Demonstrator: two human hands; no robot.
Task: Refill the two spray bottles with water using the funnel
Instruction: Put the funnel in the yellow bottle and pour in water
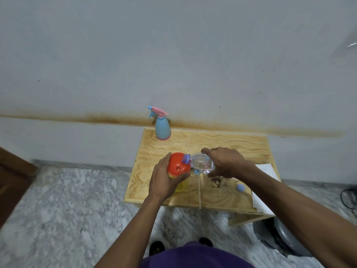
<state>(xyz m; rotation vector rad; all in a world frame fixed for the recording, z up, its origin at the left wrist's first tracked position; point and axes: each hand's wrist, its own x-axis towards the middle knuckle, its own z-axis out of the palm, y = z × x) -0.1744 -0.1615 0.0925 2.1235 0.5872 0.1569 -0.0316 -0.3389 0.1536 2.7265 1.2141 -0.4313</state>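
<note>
An orange-red funnel [178, 165] sits in the mouth of a yellow spray bottle [181, 185] near the table's front left. My left hand [164, 179] grips the bottle and funnel from the left. My right hand [227, 163] holds a clear plastic water bottle [201, 163] tipped sideways, its blue neck over the funnel rim. A little water lies in the funnel's middle. A blue spray bottle [162, 128] with a pink trigger head stands upright at the table's back left corner. A thin white tube [199, 192] lies on the table below the clear bottle.
The small plywood table [241, 147] stands against a grey wall. A blue cap [240, 187] lies at front right beside a dark stain [215, 182]. White paper [264, 169] covers the right edge. A grey object [280, 240] sits on the marble floor at right.
</note>
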